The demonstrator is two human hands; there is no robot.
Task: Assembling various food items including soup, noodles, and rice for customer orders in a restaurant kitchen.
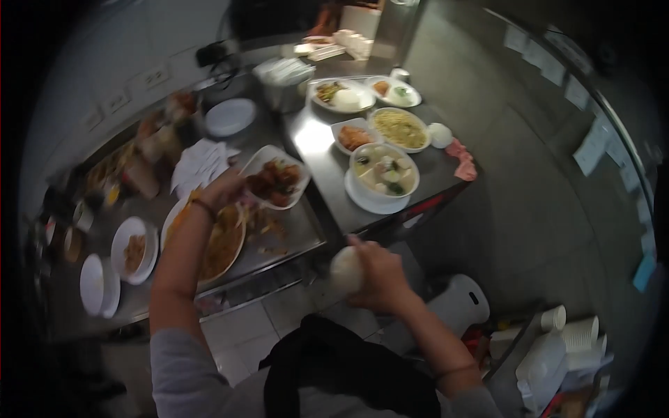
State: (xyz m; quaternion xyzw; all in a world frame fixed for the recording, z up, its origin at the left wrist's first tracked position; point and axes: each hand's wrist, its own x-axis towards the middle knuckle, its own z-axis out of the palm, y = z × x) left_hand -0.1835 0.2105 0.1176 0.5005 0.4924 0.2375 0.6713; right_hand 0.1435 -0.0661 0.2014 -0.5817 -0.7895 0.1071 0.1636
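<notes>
Held tilted at centre frame above the steel counter: a white oval plate (275, 181) of reddish-brown fried pieces, gripped at its left rim. Lower centre, off the counter's front edge: a small, rounded white object (345, 269), blurred, clasped at its right side.

The jars and containers along the left end of the steel bench (306, 139) are smeared by motion blur. The pale round object (346, 270) in the right hand (376, 275) is half covered, perhaps a small bowl. The stacked white cups (578, 333) run into the dark rim.
</notes>
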